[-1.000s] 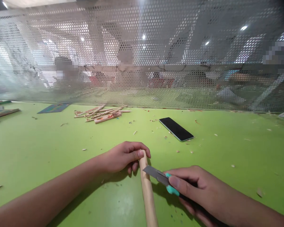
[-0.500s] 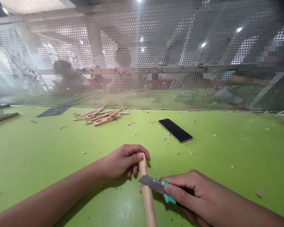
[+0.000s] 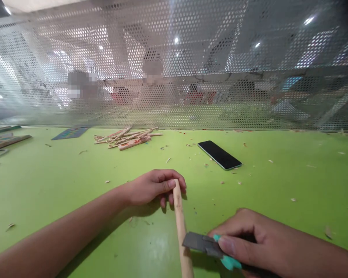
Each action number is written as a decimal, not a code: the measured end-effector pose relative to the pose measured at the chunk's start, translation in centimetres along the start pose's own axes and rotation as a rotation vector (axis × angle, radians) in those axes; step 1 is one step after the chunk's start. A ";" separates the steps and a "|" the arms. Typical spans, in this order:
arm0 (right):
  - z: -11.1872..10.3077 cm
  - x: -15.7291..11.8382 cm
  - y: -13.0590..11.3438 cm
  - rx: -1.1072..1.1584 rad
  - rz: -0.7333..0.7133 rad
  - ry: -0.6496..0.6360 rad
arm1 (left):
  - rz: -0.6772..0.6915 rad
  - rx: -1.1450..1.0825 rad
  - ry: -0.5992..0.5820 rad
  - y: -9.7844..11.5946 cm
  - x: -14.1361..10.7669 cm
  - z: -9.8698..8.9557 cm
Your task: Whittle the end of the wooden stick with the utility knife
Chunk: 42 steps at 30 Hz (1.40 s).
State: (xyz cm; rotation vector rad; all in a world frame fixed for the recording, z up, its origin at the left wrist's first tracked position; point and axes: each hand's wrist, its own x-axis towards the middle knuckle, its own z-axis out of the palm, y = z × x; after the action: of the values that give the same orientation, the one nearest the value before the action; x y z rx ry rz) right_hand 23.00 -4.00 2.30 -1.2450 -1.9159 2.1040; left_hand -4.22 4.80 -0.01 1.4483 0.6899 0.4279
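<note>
A pale wooden stick [image 3: 179, 220] runs from the middle of the view down past its lower edge. My left hand [image 3: 156, 188] grips its far end, thumb on the near side and fingers curled round behind. In my right hand [image 3: 249, 241] is a utility knife [image 3: 203, 244] with a turquoise part on its handle and a wide grey blade. The blade's tip lies against the right side of the stick, well below my left hand. The stick's near end is out of view.
On the green table [image 3: 60, 181] a pile of thin sticks [image 3: 130, 138] lies at the back, left of a black phone [image 3: 219, 155]. A grey card [image 3: 70, 133] is farther left. Wood shavings are scattered about. A perforated screen [image 3: 174, 96] stands behind, with blurred people beyond.
The knife blade has moved down along the stick, towards me, with my right hand. My left hand keeps its hold on the far end. The whole view has shifted slightly.
</note>
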 end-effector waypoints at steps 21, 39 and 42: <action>0.9 1.8 0.5 -0.815 -0.385 0.486 | -0.003 0.069 -0.075 0.0 0.1 0.0; -0.2 2.5 0.7 -0.881 -0.407 0.374 | -0.029 0.114 -0.125 -0.3 0.4 -0.7; -0.5 2.3 0.4 -0.862 -0.417 0.335 | -0.039 0.103 -0.133 -0.3 0.4 -0.7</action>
State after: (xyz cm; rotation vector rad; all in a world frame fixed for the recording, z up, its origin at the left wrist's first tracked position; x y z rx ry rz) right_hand 21.91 -2.50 0.76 -1.0229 -2.6728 0.8046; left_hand -4.40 5.57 -0.33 1.5434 0.6392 0.2661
